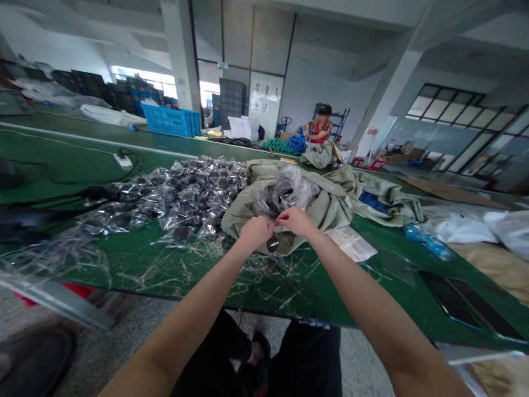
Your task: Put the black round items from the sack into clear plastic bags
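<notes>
My left hand (257, 230) and my right hand (294, 221) are close together above the front of an open olive woven sack (330, 207). Both have their fingers pinched. A small dark round piece (272, 243) hangs just below my left hand; thin clear film seems to lie between the fingers, too small to make out fully. Crumpled clear plastic (291, 187) lines the mouth of the sack. To the left spreads a big heap of dark round pieces in shiny clear wrappers (194, 193). Thin clear plastic strips (182, 267) litter the green tabletop (140, 242) along its front.
At right lie a printed plastic bag (352, 243), blue-tinted plastic (427, 240) and two dark flat devices (450, 300). Another sack (384, 193) holds something blue. A blue crate (171, 120) stands behind. Across the table, a person (320, 129) handles blue items.
</notes>
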Motion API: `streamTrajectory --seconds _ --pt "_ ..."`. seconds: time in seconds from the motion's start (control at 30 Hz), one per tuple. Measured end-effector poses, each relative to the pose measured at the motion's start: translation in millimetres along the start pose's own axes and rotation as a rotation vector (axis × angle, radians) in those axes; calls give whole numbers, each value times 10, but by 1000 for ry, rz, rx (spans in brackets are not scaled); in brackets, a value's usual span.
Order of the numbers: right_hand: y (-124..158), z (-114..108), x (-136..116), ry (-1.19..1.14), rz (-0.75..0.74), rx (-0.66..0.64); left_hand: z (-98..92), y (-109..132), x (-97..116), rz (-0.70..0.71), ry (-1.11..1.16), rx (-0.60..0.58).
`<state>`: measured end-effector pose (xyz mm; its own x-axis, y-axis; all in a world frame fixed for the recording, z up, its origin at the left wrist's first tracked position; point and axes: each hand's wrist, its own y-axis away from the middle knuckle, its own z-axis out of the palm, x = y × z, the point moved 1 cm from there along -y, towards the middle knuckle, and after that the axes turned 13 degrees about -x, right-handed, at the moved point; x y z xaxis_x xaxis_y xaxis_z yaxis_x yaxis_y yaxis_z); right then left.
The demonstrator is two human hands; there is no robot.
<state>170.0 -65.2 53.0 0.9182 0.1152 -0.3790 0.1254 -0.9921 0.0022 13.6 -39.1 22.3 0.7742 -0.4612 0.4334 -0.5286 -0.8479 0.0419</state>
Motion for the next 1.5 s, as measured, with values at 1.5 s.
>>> streamTrajectory --seconds 1.5 --pt "410 1112 -385 -155 -74 638 -100 -282 -383 160 347 -11"
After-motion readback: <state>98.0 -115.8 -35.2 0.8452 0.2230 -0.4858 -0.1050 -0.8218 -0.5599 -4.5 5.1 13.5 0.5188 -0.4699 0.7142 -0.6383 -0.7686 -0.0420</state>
